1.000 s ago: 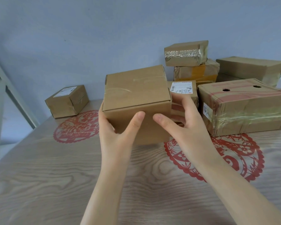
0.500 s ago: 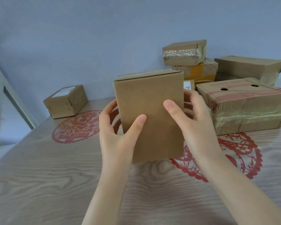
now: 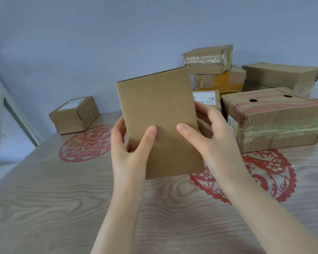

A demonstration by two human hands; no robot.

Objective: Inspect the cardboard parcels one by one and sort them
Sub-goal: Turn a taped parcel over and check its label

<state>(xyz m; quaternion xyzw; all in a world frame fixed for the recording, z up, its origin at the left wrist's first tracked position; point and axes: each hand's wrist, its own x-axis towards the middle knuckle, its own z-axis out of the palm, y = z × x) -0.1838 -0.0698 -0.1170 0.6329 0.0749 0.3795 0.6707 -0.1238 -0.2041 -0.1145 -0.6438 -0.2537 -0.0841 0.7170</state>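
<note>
Parcel (image 3: pixel 160 116) (plain) gripped; left hand (image 3: pixel 128 154), right hand (image 3: pixel 215 142)

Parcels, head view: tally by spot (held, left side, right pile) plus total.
Held parcel, gripped by left hand and right hand: 1
Lone parcel, left side: 1
Right pile: 5 (silver-taped, yellow-taped, labelled, red-taped, back-right)
Total: 7

Parcel-sorting station, taped labelled cardboard parcels (image 3: pixel 272 120) piled on wood-grain table (image 3: pixel 62 208), plain blue wall (image 3: pixel 99 43)

Parcel (image 3: pixel 158 121) now plain face forward, seemingly
</note>
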